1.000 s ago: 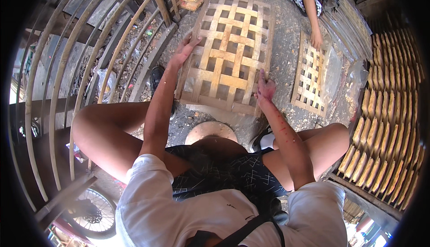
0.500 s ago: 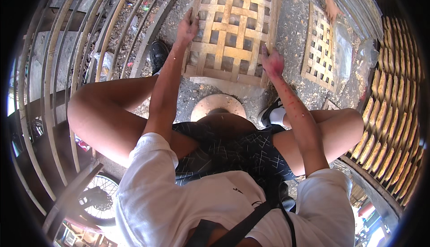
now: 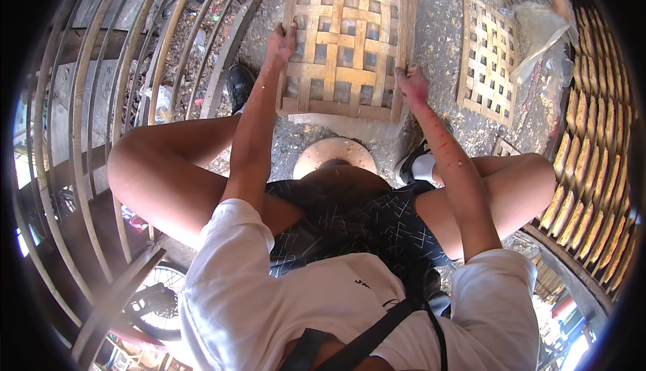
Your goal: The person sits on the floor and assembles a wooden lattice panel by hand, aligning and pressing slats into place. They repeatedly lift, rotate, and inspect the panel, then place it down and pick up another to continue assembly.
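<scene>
I have my left hand (image 3: 281, 43) and right hand (image 3: 412, 86) apart, each clamped on a side edge of the woven rack (image 3: 335, 38), upper centre; upper right, a plastic sheet (image 3: 540, 34) has just risen beside the smaller rack (image 3: 489, 58), seemingly leaving my hold undisturbed

Has lattice panel (image 3: 336, 38) between hands (image 3: 280, 44), second panel (image 3: 487, 58) to its right, slatted railing (image 3: 140, 31) to its left.
</scene>
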Tool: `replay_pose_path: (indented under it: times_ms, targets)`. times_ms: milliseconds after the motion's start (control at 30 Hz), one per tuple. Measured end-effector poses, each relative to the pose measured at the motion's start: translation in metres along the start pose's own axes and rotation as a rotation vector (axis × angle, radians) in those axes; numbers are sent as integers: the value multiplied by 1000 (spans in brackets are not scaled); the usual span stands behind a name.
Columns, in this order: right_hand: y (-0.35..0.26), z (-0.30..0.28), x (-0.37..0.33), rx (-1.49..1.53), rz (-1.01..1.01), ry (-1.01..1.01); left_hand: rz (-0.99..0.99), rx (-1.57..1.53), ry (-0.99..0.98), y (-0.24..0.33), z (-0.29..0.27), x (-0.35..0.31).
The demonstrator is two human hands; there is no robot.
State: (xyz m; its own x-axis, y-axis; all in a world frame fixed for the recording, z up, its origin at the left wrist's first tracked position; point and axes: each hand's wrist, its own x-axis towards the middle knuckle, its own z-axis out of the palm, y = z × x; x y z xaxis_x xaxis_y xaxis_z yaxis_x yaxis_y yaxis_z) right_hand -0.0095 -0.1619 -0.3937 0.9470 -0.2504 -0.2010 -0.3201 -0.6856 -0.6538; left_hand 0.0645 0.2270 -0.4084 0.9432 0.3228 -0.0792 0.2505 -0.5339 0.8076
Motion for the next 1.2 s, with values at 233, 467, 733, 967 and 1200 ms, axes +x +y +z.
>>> replay_pose_path:
  times_ms: [233,467,733,967,1200]
  targets:
    - [-2,-8,-13,-92,-101,-22,150,48,10,11,-17,7]
    - [-4,-12,-20,-23,-232,19,132,12,60,8,-13,2]
    - [4,-20,-35,-6,-254,17,87,-98,77,13,-5,1]
    - [9,-18,-27,-3,-259,53,213,-22,142,17,7,-3]
    - [-3,-21,-25,-215,-227,-3,210,-51,96,29,4,-15]
